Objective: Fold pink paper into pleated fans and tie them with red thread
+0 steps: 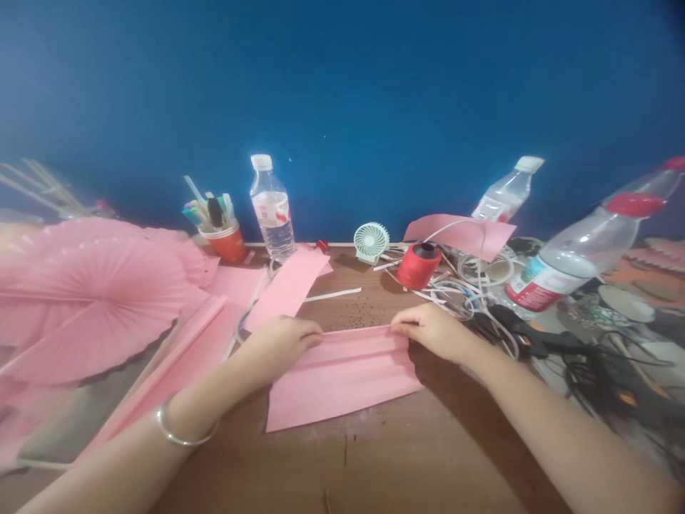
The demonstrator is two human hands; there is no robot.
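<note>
A sheet of pink paper (342, 378) with a few crosswise folds lies on the brown table in front of me. My left hand (281, 348) pinches its far edge near the left corner. At the far right corner, my right hand (428, 330) pinches the same edge between thumb and fingers. The near part of the sheet spreads flat toward me. Just beyond my left hand lies another pink paper strip (289, 285). Past the far edge, a thin white strip (335, 293) rests on the table near small dark specks.
Pleated pink paper fans (101, 293) pile up at left. Behind stand a red pen cup (227, 243), a water bottle (274, 214), a small fan (371, 241) and a red thread spool (418, 267). At right are tangled cables, a large bottle (572, 264) and a black glue gun (567, 343).
</note>
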